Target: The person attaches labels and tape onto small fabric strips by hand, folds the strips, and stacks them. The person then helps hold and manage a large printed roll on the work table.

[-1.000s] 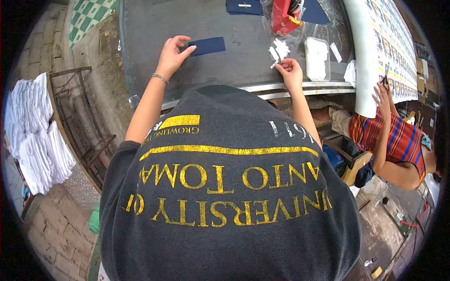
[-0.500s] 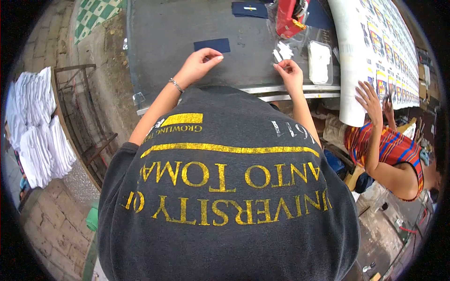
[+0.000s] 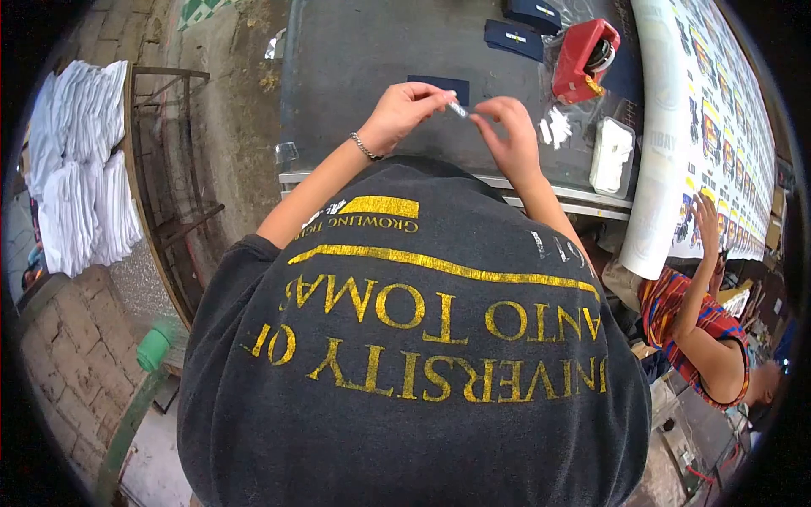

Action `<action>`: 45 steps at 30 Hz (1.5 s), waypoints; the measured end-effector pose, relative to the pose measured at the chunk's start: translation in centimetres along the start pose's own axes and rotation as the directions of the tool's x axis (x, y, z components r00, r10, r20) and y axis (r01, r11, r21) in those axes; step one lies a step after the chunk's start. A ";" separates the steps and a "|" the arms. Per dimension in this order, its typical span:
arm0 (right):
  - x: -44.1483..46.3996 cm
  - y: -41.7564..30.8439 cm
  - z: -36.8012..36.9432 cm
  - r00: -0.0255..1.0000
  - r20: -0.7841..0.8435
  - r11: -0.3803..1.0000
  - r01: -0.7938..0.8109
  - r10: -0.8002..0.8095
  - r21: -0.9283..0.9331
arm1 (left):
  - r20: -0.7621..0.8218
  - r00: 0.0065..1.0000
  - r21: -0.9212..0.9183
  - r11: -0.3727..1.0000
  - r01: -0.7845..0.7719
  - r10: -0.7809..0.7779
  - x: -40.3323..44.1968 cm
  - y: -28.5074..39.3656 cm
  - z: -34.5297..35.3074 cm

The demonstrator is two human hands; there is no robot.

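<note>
Thumb and forefinger of my left hand [image 3: 407,112] pinch one end of a small white printed label [image 3: 458,110]. A chain bracelet is on that wrist. Close on the right, my right hand [image 3: 511,139] has its thumb and forefinger at the label's other end, the remaining fingers curled. Just behind the label a dark blue rectangular piece [image 3: 443,84] lies flat on the grey table [image 3: 363,51], partly covered by my left fingers. Right of my right hand is a small loose pile of white labels [image 3: 556,127].
A red tape dispenser [image 3: 583,63] stands near stacked dark blue pieces [image 3: 514,40]. A clear tub with white contents [image 3: 612,157] sits beside a big printed roll [image 3: 663,160]. At right, another person's arm [image 3: 697,296] reaches up. Folded white cloths [image 3: 84,169] hang at left.
My right hand has moved from the white pile towards my left hand. The label now shows between both hands. The view has shifted, and the other person's hand has moved along the printed sheet.
</note>
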State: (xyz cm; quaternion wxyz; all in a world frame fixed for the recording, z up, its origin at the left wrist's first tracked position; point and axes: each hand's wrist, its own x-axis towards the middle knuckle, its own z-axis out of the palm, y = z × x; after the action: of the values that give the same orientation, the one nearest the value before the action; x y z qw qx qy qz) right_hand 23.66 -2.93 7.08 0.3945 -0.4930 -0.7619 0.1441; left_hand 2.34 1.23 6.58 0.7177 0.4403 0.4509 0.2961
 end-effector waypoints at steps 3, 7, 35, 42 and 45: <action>0.5 0.5 2.0 0.842 0.132 0.762 -0.532 0.524 0.369 | -0.139 0.988 -0.062 0.995 -0.078 0.069 0.7 -1.3 -0.5; 1.6 0.8 3.9 0.645 0.354 0.447 -0.743 0.678 0.498 | -0.251 0.963 -0.069 0.991 -0.116 0.095 1.1 -1.9 -0.5; 3.6 8.4 7.2 0.586 0.515 0.713 -0.698 0.626 -0.073 | 0.187 0.766 0.923 0.157 -0.352 0.615 1.6 -6.5 -3.3; 3.3 9.0 7.9 0.588 0.489 0.735 -0.653 0.644 -0.184 | 0.230 0.774 0.937 0.081 -0.340 0.590 1.6 -6.9 -3.3; 3.2 9.1 8.1 0.600 0.474 0.744 -0.637 0.644 -0.203 | 0.236 0.786 0.947 0.048 -0.319 0.572 1.6 -7.0 -3.3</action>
State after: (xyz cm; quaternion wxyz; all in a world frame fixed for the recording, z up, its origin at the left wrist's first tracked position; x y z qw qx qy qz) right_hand 22.78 5.49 -2.23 0.0942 -0.6777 -0.6116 0.3974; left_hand 0.22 0.66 -0.95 0.1045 0.8674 0.4423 0.2028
